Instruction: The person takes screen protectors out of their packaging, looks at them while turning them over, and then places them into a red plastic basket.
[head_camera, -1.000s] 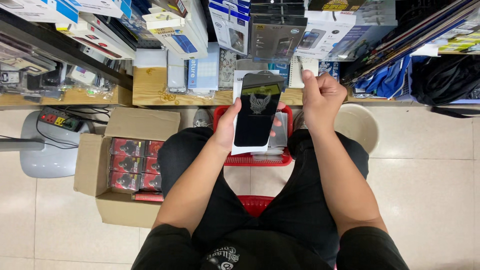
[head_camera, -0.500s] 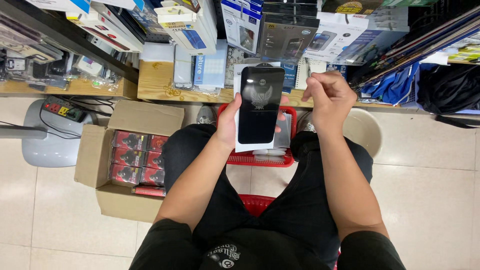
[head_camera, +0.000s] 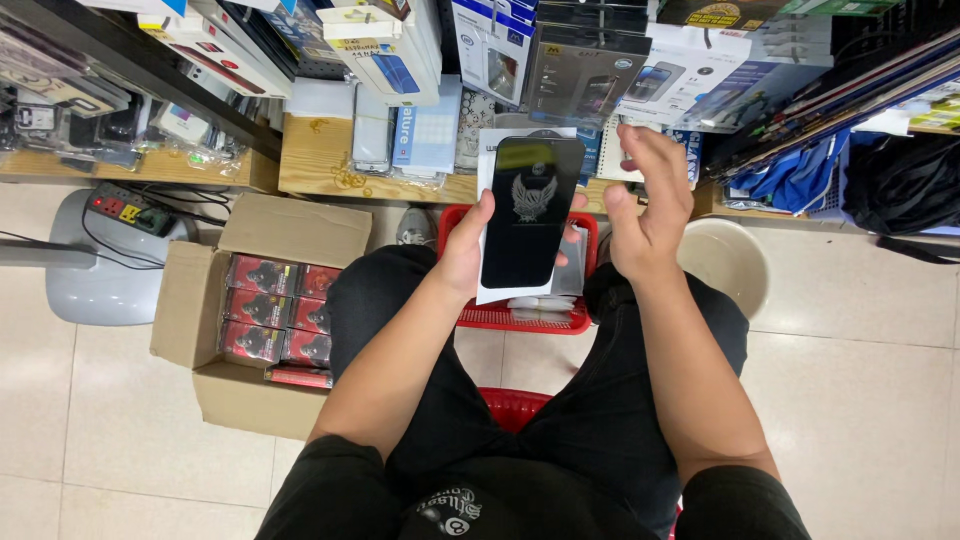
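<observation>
The person's left hand (head_camera: 468, 252) is raised in front of the body, thumb and fingers curled in a grip, forearm bare and angled up from the lap. The right hand (head_camera: 648, 205) is lifted beside it, open, fingers loosely spread and pointing upward, holding nothing.

Open cardboard box (head_camera: 190, 300) of red packs (head_camera: 270, 310), red basket (head_camera: 520, 317), power strip (head_camera: 130, 210), beige bucket (head_camera: 730, 265)

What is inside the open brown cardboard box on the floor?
The open brown cardboard box holds rows of small red-and-black packets, packed side by side. Whatever lies beneath that top layer is covered.
</observation>
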